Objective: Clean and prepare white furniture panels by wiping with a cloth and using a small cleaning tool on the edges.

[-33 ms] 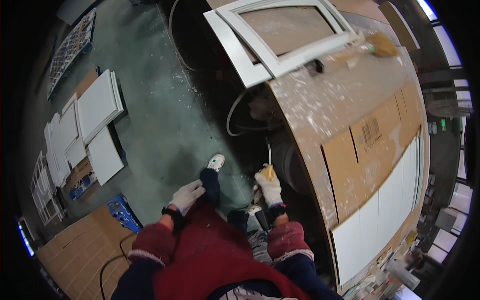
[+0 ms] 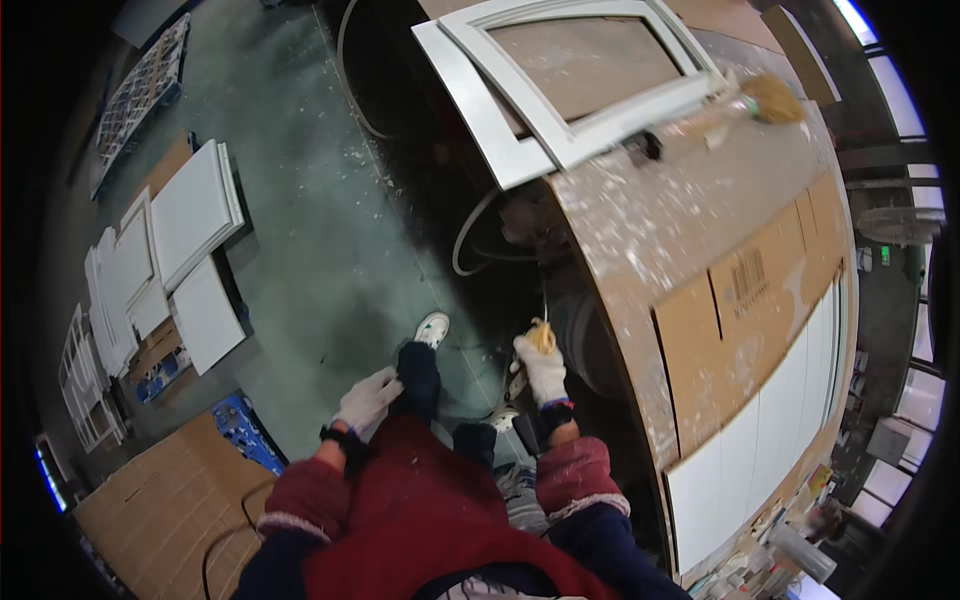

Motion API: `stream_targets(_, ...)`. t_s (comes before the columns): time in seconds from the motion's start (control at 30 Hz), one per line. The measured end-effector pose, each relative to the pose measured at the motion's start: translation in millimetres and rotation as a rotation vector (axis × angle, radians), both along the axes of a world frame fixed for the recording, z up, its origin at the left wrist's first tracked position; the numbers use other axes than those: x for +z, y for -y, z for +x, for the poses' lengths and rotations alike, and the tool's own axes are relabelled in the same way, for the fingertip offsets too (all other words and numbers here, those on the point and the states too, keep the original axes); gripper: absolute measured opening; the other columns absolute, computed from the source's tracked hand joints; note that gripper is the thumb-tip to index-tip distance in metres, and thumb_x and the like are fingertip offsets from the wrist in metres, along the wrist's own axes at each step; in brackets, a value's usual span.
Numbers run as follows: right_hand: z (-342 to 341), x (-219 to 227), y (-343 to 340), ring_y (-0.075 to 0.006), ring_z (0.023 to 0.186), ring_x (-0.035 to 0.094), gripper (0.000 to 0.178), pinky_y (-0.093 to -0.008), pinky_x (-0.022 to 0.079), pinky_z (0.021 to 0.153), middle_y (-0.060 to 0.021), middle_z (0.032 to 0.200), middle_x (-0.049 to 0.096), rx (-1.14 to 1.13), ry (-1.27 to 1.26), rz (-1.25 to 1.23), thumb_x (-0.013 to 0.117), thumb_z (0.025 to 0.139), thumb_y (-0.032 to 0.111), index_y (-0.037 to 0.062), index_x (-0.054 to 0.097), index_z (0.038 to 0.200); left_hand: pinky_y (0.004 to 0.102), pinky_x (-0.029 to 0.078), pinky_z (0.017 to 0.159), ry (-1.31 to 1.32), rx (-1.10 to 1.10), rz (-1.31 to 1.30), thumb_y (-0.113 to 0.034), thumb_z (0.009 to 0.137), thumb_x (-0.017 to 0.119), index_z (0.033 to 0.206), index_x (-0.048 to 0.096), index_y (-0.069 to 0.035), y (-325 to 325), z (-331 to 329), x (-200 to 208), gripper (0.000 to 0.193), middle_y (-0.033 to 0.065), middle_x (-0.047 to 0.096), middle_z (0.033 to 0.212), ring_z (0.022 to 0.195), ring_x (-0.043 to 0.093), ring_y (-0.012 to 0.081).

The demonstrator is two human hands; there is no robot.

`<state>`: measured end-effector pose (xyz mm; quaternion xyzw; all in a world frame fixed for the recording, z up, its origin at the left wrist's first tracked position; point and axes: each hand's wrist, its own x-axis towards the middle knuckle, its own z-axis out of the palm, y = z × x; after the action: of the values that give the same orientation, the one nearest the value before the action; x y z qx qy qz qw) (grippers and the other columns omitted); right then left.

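My right hand (image 2: 545, 375), in a white glove, is closed round a tool with a yellowish wrapped top (image 2: 541, 337). A thin pale rod or line runs up from that top; the tool's kind is not clear. It hangs beside the workbench's (image 2: 625, 250) left edge, apart from it. My left hand (image 2: 368, 401), gloved too, is in front of my body with fingers stretched out and nothing visible in it. White frame doors (image 2: 555, 130) lie at the bench's far end. Nearer are a cardboard sheet (image 2: 745, 310) and a grooved white panel (image 2: 740, 465).
Several white panels (image 2: 190, 220) are stacked on the floor at left, near a blue pallet (image 2: 245, 435) and cardboard (image 2: 160, 490). A hose (image 2: 470, 235) loops beside the bench. A brush-like bundle (image 2: 772, 100) lies by the frames; clutter (image 2: 770, 555) fills the near right corner.
My left hand has shifted slightly left and down. My right hand, still round the tool, sits slightly farther right in the view. The bench and its frames appear shifted a little rightward.
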<state>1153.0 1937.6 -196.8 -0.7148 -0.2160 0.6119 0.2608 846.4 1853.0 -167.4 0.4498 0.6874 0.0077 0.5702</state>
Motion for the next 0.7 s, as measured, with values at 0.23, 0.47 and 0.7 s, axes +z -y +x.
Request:
stream_targets(0.23, -61, -110, -182, -0.0164, 0.052, 0.057, 0.016, -0.0315, 0.046, 0.045, -0.0041, 0.072, 0.062, 0.076, -0.050, 0.192, 0.066, 0.090, 0.021, 0.0119, 0.057, 0.100, 0.0434, 0.046, 0.071, -0.111, 0.255, -0.262, -0.039, 0.093, 0.051, 0.099, 0.059, -0.005, 94, -83, -84, 0.036, 0.0182, 0.061, 0.083, 0.080, 0.060, 0.0367)
stream_targets(0.47, -101, -142, -295, -0.0219, 0.063, 0.059, 0.017, -0.0357, 0.048, 0.055, -0.0075, 0.079, 0.062, 0.320, 0.096, 0.468, 0.063, 0.092, 0.022, 0.0107, 0.058, 0.104, 0.0231, 0.037, 0.055, 0.417, 0.960, -0.492, -0.025, 0.092, 0.061, 0.090, 0.059, -0.010, 171, -93, -121, 0.016, -0.0045, 0.054, 0.073, 0.062, 0.049, 0.0069)
stream_targets(0.7, -113, -148, -162, -0.0275, 0.074, 0.061, 0.019, -0.0400, 0.049, 0.064, -0.0109, 0.085, 0.063, 0.450, 0.324, 0.761, 0.059, 0.093, 0.022, 0.0096, 0.058, 0.107, 0.0215, 0.042, 0.058, 0.254, 1.050, -0.383, -0.023, 0.094, 0.062, 0.109, 0.060, -0.005, 117, -94, -120, 0.025, 0.0013, 0.062, 0.082, 0.065, 0.053, 0.0079)
